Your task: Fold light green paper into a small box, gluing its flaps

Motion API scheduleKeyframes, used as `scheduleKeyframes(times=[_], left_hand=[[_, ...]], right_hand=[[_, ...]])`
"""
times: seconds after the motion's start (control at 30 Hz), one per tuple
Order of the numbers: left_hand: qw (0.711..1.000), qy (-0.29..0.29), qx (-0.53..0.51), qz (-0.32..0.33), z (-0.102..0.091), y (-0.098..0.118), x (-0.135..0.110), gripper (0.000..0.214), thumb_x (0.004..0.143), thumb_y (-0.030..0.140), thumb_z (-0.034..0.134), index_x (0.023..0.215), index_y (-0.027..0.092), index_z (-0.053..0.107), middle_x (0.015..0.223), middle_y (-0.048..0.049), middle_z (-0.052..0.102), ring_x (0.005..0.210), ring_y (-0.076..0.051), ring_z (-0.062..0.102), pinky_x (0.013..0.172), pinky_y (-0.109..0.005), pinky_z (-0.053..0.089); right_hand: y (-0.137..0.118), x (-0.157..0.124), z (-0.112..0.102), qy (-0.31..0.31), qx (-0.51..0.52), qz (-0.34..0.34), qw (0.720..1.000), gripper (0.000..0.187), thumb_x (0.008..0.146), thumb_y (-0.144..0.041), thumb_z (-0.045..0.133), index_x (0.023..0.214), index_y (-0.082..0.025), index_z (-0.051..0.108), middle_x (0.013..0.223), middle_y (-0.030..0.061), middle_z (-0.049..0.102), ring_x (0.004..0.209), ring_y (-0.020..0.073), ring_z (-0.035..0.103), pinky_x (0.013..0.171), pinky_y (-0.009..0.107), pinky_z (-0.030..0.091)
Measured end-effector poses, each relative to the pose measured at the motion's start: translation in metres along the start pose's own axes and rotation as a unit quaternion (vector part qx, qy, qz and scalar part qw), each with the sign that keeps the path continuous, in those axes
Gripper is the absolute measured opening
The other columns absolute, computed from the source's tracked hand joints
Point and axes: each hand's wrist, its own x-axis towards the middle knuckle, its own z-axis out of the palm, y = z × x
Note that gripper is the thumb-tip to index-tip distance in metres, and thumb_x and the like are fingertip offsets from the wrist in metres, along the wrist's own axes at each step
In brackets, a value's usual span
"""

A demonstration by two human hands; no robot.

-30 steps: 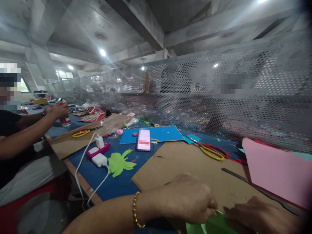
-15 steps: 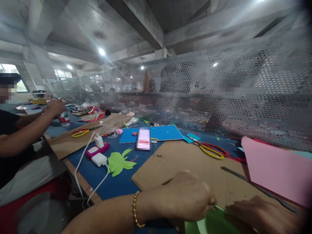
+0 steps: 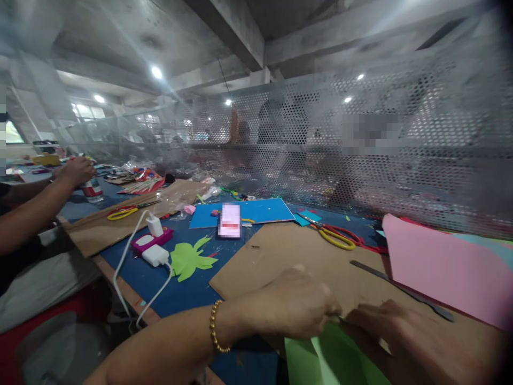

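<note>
"What lies on this blue desk?"
"From here I see one brown cardboard sheet, a green paper cutout, a purple power strip and, farther back, a blue board."

Beyond the blue-topped table, whose near edge was trimmed in brown, the space was closed off by a grey perforated partition, with dim shapes blurred through its holes. Above the partition, the room was roofed by a bare concrete ceiling, crossed by a heavy beam and lit by white lamps. Left of the partition, a pale pillar was flanked by bright windows.
</note>
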Motion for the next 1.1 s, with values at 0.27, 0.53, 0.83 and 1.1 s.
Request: scheduleKeyframes(times=[0.27,0.53,0.83,1.1], left_hand=[[0.997,0.052,-0.025,-0.056,0.01,-0.011,0.003,0.037,0.096,0.027,0.055,0.061,0.015,0.064,0.055,-0.0018,0.06,0.051,-0.012,0.046,0.059,-0.029,0.027],[0.995,0.046,-0.035,-0.079,0.016,-0.016,0.006,0.034,0.095,0.024,0.052,0.062,0.016,0.06,0.057,0.0001,0.059,0.052,-0.011,0.041,0.07,-0.03,0.033],[0.998,0.051,-0.017,-0.042,0.011,-0.012,0.004,0.034,0.097,0.024,0.049,0.066,0.016,0.061,0.06,-0.0008,0.061,0.057,-0.013,0.046,0.068,-0.029,0.033],[0.999,0.03,0.0,-0.012,0.008,-0.009,0.003,0.024,0.096,0.022,0.055,0.075,0.017,0.066,0.068,-0.0005,0.066,0.063,-0.013,0.052,0.07,-0.028,0.034]], right_hand=[[0.003,0.012,-0.042,-0.101,0.017,0.106,0.989,0.051,0.1,-0.044,0.034,0.072,-0.019,0.069,0.065,0.0038,0.066,0.057,0.0158,0.058,0.053,0.027,0.038],[-0.015,0.009,-0.042,-0.169,0.011,0.135,0.976,0.023,0.085,-0.035,0.054,0.074,-0.02,0.068,0.071,0.0007,0.068,0.062,0.0146,0.057,0.054,0.026,0.033],[-0.009,0.007,-0.035,-0.19,-0.048,0.124,0.973,0.013,0.073,-0.016,0.053,0.063,-0.019,0.06,0.061,-0.0005,0.06,0.054,0.0118,0.044,0.051,0.027,0.023],[-0.015,0.007,-0.034,-0.185,-0.069,0.134,0.971,0.014,0.069,-0.01,0.056,0.058,-0.018,0.055,0.054,-0.0027,0.05,0.051,0.0099,0.034,0.049,0.027,0.018]])
